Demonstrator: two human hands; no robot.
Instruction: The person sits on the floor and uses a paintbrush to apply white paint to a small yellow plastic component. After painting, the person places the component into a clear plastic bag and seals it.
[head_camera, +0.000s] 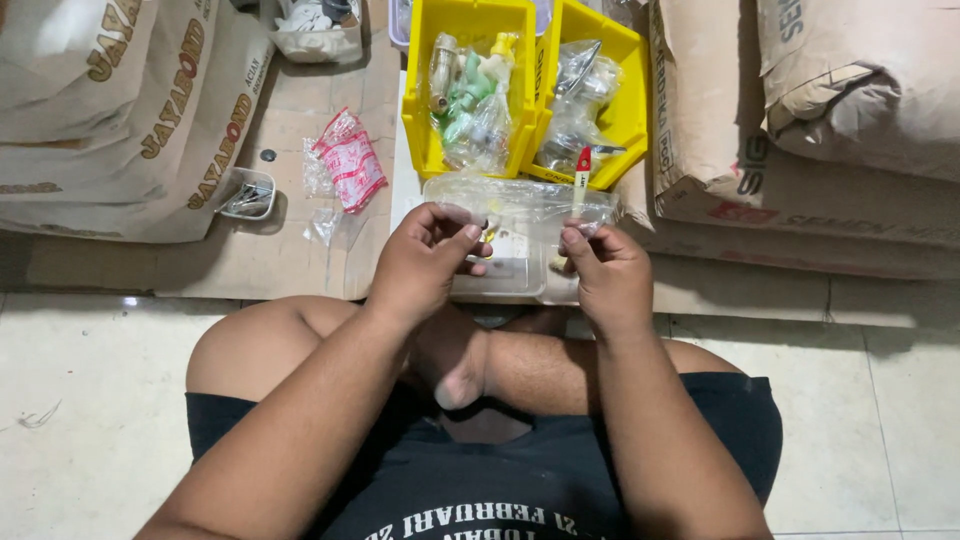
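I sit cross-legged on the floor. My left hand (425, 258) pinches the left edge of a clear plastic bag (520, 205), fingers closed on it. At the bag's right edge, my right hand (605, 270) grips it together with a thin stick with a red tip (582, 170) that points upward. Something small and pale shows inside the bag. Under the hands lies a clear plastic tray (510, 275).
Two yellow bins (415, 110) (630, 100) with bagged fittings stand just beyond the hands. Large paper sacks (120, 120) (820, 110) flank both sides. A red-printed packet (350, 165) and a small clear cup of metal parts (247, 195) lie on cardboard at the left.
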